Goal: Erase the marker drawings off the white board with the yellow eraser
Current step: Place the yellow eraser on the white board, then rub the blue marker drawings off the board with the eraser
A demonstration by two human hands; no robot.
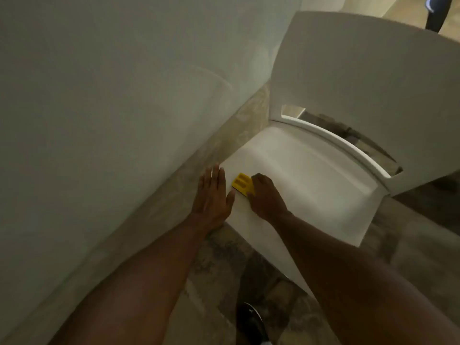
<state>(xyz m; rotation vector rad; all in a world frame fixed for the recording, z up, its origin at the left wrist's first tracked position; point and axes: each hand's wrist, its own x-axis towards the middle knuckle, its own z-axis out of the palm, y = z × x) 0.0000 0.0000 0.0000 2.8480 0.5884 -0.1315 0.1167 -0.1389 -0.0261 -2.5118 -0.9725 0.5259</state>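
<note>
A small white board (251, 220) lies flat on the seat of a white chair, low in the middle of the head view. No marker drawing shows on the part I can see. My right hand (267, 196) grips the yellow eraser (242, 183) and presses it onto the board near its far left corner. Only the eraser's left end sticks out from under the fingers. My left hand (214, 197) lies flat with fingers spread on the board's left edge, just left of the eraser.
The white chair (348, 78) has a tall backrest rising at the right, with a slot above the seat. A large pale cushioned surface (99, 120) fills the left. The floor below is mottled tile, with a dark shoe (251, 322) at the bottom.
</note>
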